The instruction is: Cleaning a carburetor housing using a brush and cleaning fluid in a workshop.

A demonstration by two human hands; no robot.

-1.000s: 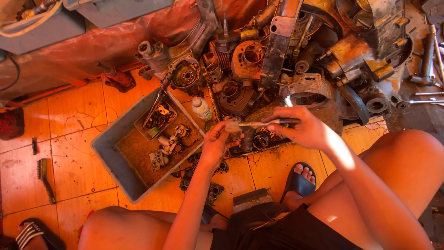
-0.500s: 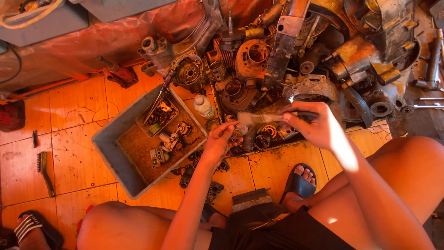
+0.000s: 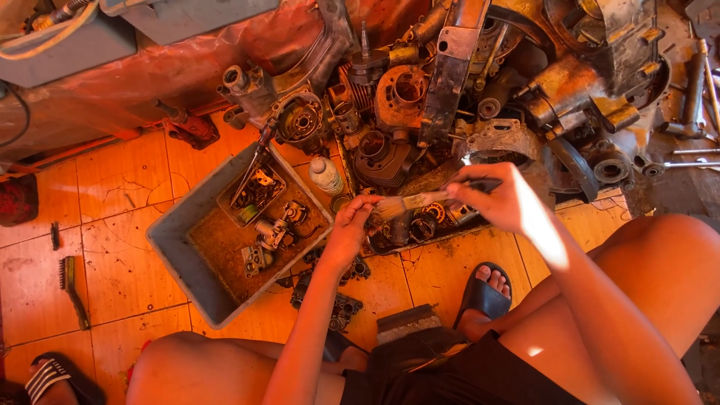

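Fingers point(image 3: 504, 196) of the right hand point(image 3: 502, 202) pinched shut on a paintbrush point(image 3: 420, 201), bristles aimed at a small part point(image 3: 369, 212).

Left hand point(image 3: 351, 229) curled tight round that dark little part, held up in the air just past the right-hand corner of the grey tray point(image 3: 174, 251). Inside the tray: oily metal bits in brown liquid. Beside its far edge, a small white bottle point(image 3: 325, 175). Beyond, a big heap of old engine parts point(image 3: 420, 112). On the orange tile floor point(image 3: 120, 187), near the left edge, a wire brush point(image 3: 73, 289). Could slip, being oily, and drop among the parts below and get lost. Could flick dirty drops onto bare knees too, if brushed hard.
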